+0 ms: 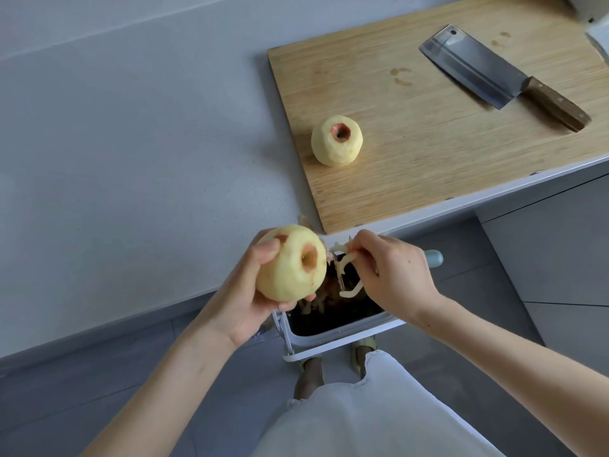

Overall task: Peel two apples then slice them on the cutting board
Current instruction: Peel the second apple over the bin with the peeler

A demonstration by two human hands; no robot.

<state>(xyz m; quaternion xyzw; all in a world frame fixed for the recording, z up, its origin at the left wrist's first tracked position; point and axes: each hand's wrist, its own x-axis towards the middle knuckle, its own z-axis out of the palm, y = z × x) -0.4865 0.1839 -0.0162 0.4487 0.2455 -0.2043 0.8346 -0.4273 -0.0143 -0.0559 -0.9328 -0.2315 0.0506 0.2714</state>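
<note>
Worktop (131,159): peeled apple (336,140) near board's (428,159) left edge. Left hand (244,301) grasps second apple (291,262), right hand (395,278) grips peeler (433,258). Peeling nearly done; remaining red skin needs trimming next.

The right hand (392,278) is covering most of the peeler (433,258), leaving only its blue-grey handle end and a blurred blade showing. The left hand (244,301) is hiding most of its fingers behind the apple (290,262), which is masking the waste bin's (329,338) far left corner. The bin's contents are showing only as an unclear dark mass. The cutting board (428,143) is running past the picture's right edge, where a pale object (593,14) is being cropped.
</note>
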